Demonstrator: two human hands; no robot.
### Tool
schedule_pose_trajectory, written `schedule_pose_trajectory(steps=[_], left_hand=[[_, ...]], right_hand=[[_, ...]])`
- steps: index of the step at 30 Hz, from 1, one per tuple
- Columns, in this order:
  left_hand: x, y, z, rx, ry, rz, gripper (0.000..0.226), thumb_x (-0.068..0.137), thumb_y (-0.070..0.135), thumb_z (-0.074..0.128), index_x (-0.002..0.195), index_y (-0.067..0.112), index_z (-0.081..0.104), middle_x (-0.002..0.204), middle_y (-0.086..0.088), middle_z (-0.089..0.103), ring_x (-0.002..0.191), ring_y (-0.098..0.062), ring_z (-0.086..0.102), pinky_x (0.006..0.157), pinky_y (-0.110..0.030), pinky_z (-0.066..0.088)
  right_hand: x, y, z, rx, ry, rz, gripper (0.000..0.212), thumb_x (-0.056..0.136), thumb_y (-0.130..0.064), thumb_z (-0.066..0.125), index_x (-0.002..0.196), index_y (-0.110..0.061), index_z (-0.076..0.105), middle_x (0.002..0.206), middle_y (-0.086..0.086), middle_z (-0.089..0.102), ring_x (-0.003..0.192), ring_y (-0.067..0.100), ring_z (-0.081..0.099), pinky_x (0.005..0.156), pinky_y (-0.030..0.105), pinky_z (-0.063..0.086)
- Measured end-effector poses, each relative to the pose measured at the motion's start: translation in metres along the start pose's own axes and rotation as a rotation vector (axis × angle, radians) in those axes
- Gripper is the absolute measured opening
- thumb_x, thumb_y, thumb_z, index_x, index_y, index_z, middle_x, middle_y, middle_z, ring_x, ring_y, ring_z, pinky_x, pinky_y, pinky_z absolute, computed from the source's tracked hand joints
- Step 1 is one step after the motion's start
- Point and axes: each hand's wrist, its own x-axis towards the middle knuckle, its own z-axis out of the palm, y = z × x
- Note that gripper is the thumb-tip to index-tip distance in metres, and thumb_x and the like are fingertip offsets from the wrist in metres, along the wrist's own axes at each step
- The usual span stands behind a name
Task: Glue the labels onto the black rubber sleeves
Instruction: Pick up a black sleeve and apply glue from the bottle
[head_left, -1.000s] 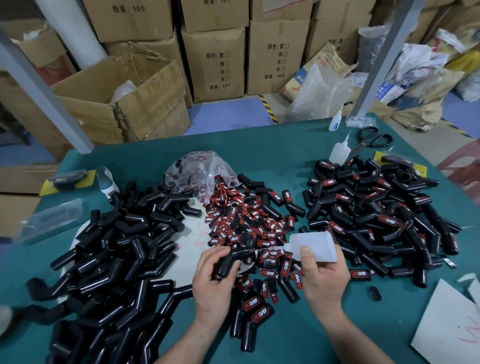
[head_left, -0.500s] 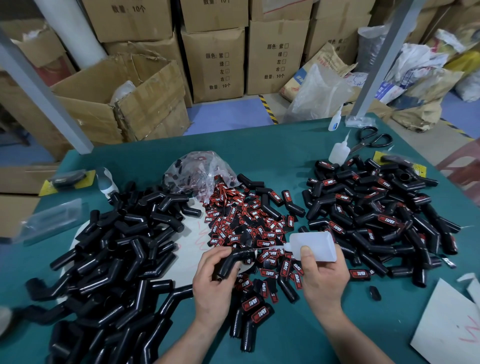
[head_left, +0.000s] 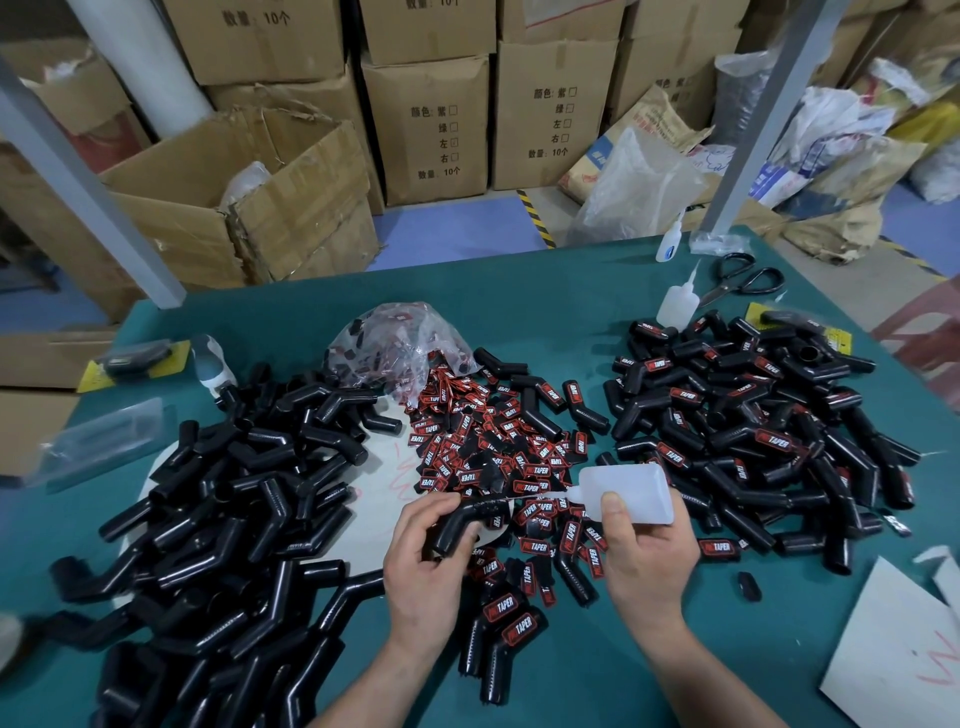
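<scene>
Head view: left grip (head_left: 426, 566) holds sleeve (head_left: 462, 525).

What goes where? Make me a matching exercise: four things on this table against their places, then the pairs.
Things:
1. glue bottle
2. bent black sleeve
3. scissors
4. loose labels

Places:
A. far right of the table
B. in the left hand
C. heaped at the table's middle
D. in the right hand

Pairs: 1-D, 2-B, 3-A, 4-C
</scene>
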Motion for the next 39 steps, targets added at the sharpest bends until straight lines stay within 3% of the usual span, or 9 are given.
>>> schedule_pose_trajectory(steps=[3,7,9,15,20,24,31,35,39], left_hand=[[0.0,-0.001,0.001,-0.007,0.002,-0.006,0.047,0.078,0.019,0.082,0.107,0.054,0.071,0.117,0.019,0.068,0.118,-0.006,0.063,0.102,-0.015,0.047],[0.0,-0.003,0.0,-0.025,0.023,-0.044,0.052,0.079,0.0,0.084,0.106,0.043,0.073,0.115,0.015,0.068,0.116,-0.013,0.065,0.104,-0.035,0.053],[0.0,-0.003,0.0,-0.031,0.035,-0.052,0.049,0.079,-0.001,0.084,0.106,0.039,0.073,0.114,0.014,0.068,0.115,-0.015,0.065,0.104,-0.037,0.053],[0.0,0.0,0.0,-0.012,0.023,-0.037,0.055,0.08,0.004,0.084,0.107,0.049,0.069,0.113,0.015,0.067,0.113,-0.012,0.065,0.101,-0.028,0.053],[0.0,0.001,-0.001,-0.014,0.022,-0.019,0.041,0.077,0.025,0.081,0.107,0.05,0.069,0.115,0.014,0.066,0.115,-0.012,0.064,0.1,-0.023,0.052],[0.0,0.002,-0.001,-0.017,0.005,-0.004,0.04,0.077,0.028,0.08,0.108,0.05,0.069,0.117,0.016,0.066,0.116,-0.011,0.064,0.096,-0.013,0.049],[-0.001,0.001,0.001,0.003,-0.008,-0.019,0.041,0.078,0.024,0.081,0.108,0.049,0.07,0.117,0.016,0.065,0.113,-0.013,0.065,0.096,-0.03,0.056],[0.0,0.002,0.002,0.015,-0.011,0.021,0.045,0.079,0.021,0.084,0.108,0.052,0.069,0.116,0.017,0.066,0.115,-0.011,0.064,0.099,-0.017,0.049],[0.0,0.001,0.002,-0.01,-0.009,-0.026,0.042,0.08,0.023,0.083,0.108,0.05,0.07,0.116,0.014,0.067,0.117,-0.014,0.063,0.103,-0.025,0.05]], right_hand=[[0.0,0.001,0.0,-0.007,0.003,-0.001,0.023,0.076,-0.036,0.065,0.096,-0.029,0.059,0.084,-0.029,0.07,0.074,-0.012,0.065,0.063,0.004,0.048],[-0.001,0.005,-0.002,-0.002,0.028,0.004,0.024,0.074,-0.038,0.066,0.095,-0.026,0.059,0.083,-0.029,0.07,0.074,-0.011,0.066,0.062,0.005,0.048],[-0.001,0.006,-0.002,-0.006,0.02,0.007,0.024,0.075,-0.037,0.066,0.095,-0.026,0.059,0.084,-0.028,0.071,0.074,-0.01,0.066,0.062,0.005,0.048],[-0.001,0.009,-0.004,-0.03,0.006,0.004,0.022,0.076,-0.037,0.066,0.095,-0.027,0.059,0.085,-0.028,0.07,0.074,-0.011,0.065,0.061,0.005,0.048],[-0.002,0.011,-0.004,-0.035,0.005,0.01,0.022,0.076,-0.039,0.067,0.092,-0.027,0.06,0.082,-0.026,0.07,0.071,-0.008,0.065,0.06,0.007,0.049],[-0.002,0.011,-0.004,-0.041,-0.009,0.016,0.021,0.076,-0.039,0.067,0.092,-0.027,0.06,0.081,-0.025,0.07,0.071,-0.007,0.065,0.059,0.008,0.049],[-0.008,0.016,-0.005,-0.044,-0.04,0.057,0.029,0.074,-0.043,0.068,0.095,-0.023,0.061,0.085,-0.02,0.071,0.072,-0.002,0.067,0.06,0.012,0.052],[-0.009,0.015,-0.004,-0.012,-0.048,0.062,0.028,0.074,-0.041,0.068,0.093,-0.021,0.061,0.082,-0.02,0.071,0.071,-0.003,0.066,0.062,0.011,0.051],[-0.008,0.014,-0.004,0.031,-0.024,0.072,0.026,0.074,-0.04,0.07,0.092,-0.023,0.064,0.081,-0.019,0.071,0.071,-0.003,0.066,0.061,0.011,0.051]])
